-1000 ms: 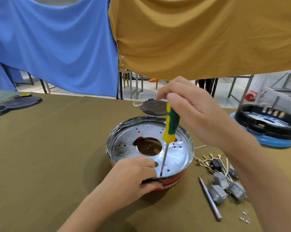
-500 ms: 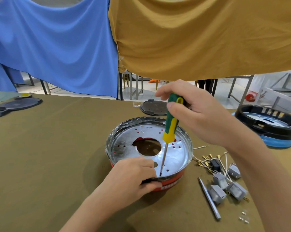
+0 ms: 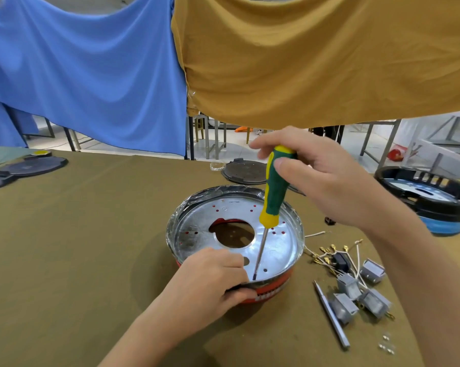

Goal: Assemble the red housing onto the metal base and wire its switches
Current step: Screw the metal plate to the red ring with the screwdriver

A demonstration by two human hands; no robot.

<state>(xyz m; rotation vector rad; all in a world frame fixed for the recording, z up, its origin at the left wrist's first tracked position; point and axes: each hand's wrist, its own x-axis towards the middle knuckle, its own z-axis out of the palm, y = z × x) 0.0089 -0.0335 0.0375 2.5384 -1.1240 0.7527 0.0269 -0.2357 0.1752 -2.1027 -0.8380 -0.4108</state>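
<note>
Head view: nearest, left hand (image 3: 210,282) curls over the near rim of the metal base (image 3: 271,250), grip pinching rim and red housing (image 3: 272,291) beneath, mid-surface (image 3: 78,247). Grey switches (image 3: 356,292) with wires lie right of it, a metal rod (image 3: 332,317) beside them. Right hand (image 3: 321,178) grips the green-yellow screwdriver (image 3: 275,192), tip on the base's near edge. Beyond, a dark lid (image 3: 243,172); blue cloth (image 3: 86,75) and ochre cloth (image 3: 316,56) hang behind.

Olive-covered tabletop (image 3: 78,247): red housing (image 3: 271,292) centre, grey switches (image 3: 356,292) and metal rod (image 3: 332,316) near right, dark lids (image 3: 33,166) far left.
</note>
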